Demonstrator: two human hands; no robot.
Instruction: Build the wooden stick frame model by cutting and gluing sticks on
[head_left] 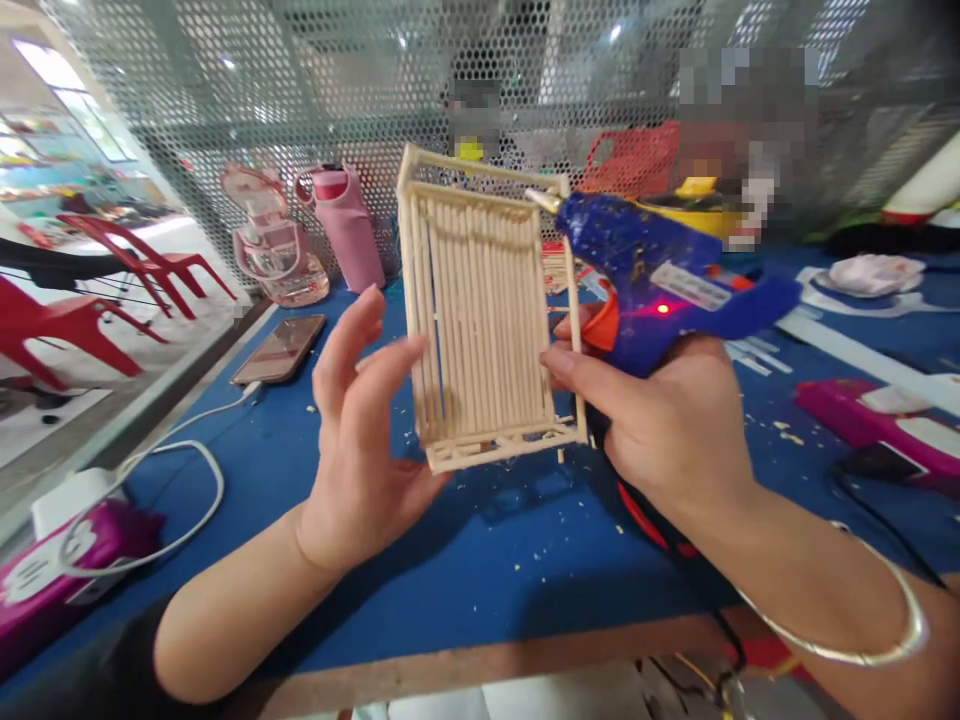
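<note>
A small frame of pale wooden sticks [487,320], with a panel of upright sticks inside it, is held up above the blue table. My right hand [667,420] grips a blue glue gun [637,260] with an orange trigger and a lit red light. The thumb of that hand also presses on the frame's right side. The gun's metal nozzle is at the frame's upper right corner. Beside the frame's left edge is my left hand [367,430], its fingers apart and curved, with the thumb near the lower left corner.
A phone [279,350] on a white cable, a pink bottle [349,230] and a clear pink cup [277,250] stand at the left. Purple power strips [112,550] lie at both sides. Behind is a perforated metal screen [337,90]. Red chairs [150,260] are beyond the table.
</note>
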